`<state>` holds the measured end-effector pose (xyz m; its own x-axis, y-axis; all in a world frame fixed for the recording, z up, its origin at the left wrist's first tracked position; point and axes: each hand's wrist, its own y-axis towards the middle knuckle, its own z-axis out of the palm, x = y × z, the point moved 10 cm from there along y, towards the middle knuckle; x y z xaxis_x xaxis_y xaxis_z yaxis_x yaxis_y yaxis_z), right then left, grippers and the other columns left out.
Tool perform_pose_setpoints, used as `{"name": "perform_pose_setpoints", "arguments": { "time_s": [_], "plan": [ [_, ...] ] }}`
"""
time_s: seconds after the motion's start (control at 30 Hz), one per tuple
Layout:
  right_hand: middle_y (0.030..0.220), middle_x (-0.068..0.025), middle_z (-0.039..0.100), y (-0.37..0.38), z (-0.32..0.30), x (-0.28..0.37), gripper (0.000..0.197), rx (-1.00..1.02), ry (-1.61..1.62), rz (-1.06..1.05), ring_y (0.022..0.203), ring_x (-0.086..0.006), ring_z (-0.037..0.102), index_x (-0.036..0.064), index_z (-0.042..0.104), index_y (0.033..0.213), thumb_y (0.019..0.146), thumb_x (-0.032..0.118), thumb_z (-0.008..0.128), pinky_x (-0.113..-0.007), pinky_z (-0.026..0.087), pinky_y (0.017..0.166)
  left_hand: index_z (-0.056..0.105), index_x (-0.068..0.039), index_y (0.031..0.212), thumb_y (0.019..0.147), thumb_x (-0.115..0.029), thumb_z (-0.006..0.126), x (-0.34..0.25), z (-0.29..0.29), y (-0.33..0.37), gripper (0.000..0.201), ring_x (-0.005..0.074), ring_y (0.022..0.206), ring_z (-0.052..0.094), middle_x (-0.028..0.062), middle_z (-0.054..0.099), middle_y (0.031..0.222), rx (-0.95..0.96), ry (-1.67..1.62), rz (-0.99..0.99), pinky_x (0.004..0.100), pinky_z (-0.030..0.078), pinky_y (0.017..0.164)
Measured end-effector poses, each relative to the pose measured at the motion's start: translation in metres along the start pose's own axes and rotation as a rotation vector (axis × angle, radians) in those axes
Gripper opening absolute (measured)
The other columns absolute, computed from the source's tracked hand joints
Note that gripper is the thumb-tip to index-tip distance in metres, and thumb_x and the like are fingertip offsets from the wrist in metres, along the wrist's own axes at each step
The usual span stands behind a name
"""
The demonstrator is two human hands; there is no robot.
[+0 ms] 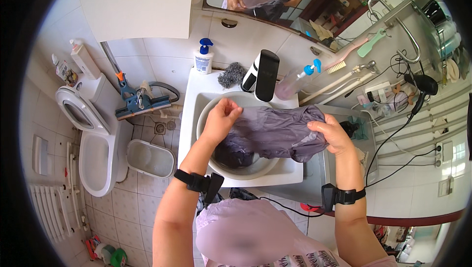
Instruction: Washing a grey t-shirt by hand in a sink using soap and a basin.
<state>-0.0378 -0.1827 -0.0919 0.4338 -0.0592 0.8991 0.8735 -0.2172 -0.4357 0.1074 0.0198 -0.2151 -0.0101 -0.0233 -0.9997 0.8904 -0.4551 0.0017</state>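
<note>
A wet grey-purple garment (282,131) is stretched sideways between my two hands, above a round pale basin (269,169) set in the white sink (294,172). My left hand (220,121) pinches the garment's left end, with thumb and fingers pressed together. On the other side, my right hand (335,135) grips the bunched right end, its thumb lying on top of the cloth. A darker, wet part of the cloth hangs into the basin at the lower left. The basin's bottom is partly hidden by the fabric.
Behind the basin are a white pump bottle (203,58), a grey scouring ball (232,74), a black-and-white faucet unit (265,76) and a clear blue-topped pump bottle (295,81). A toilet (98,158), mop (140,104) and plastic bin (151,158) stand left. A grey washing machine (314,178) adjoins the right.
</note>
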Motion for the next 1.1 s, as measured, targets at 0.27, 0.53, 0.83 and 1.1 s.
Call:
{"name": "perform_pose_setpoints", "arguments": {
  "time_s": [0.27,0.53,0.83,1.1],
  "plan": [
    [0.093,-0.0124,0.064,0.023,-0.003,-0.065,0.021,-0.091,0.698,0.143,0.084,-0.0256,0.063,-0.0006,0.058,0.097,0.082,0.015,0.057,-0.041,0.05,0.081,0.046,-0.006,0.115,0.084,-0.051,0.054,0.047,0.1,-0.115,0.056,0.0223,0.102,0.053,0.0123,0.053,0.11,0.636,-0.141,-0.735,0.041,0.047,0.079],
    [0.095,-0.0095,0.063,0.025,0.033,-0.05,0.021,-0.035,0.717,0.065,0.087,-0.0225,0.062,0.0009,0.056,0.102,0.085,0.014,0.054,-0.038,0.051,0.081,0.04,-0.015,0.101,0.086,-0.009,0.055,0.025,0.139,-0.117,0.022,0.0148,0.088,0.055,-0.0006,0.052,0.099,0.097,-0.965,-0.701,0.0353,0.048,0.077],
    [0.112,-0.0065,0.054,0.003,0.052,-0.072,0.053,0.065,0.004,-0.051,0.103,-0.0131,0.052,0.003,0.045,0.122,0.08,0.026,0.067,-0.027,0.042,0.087,0.044,-0.01,0.12,0.089,-0.028,0.054,-0.021,0.134,-0.101,0.037,0.0122,0.081,0.054,0.0011,0.054,0.097,0.219,-0.979,-0.572,0.0242,0.045,0.073],
    [0.098,-0.005,0.061,0.023,0.0,-0.093,0.035,-0.235,0.136,0.055,0.089,-0.0137,0.058,-0.0001,0.053,0.111,0.084,0.021,0.062,-0.027,0.046,0.079,0.053,-0.006,0.115,0.087,-0.05,0.044,-0.005,0.097,-0.086,0.053,0.0158,0.1,0.049,0.0056,0.055,0.108,0.227,-0.518,-0.532,0.0335,0.039,0.085]
  ]
}}
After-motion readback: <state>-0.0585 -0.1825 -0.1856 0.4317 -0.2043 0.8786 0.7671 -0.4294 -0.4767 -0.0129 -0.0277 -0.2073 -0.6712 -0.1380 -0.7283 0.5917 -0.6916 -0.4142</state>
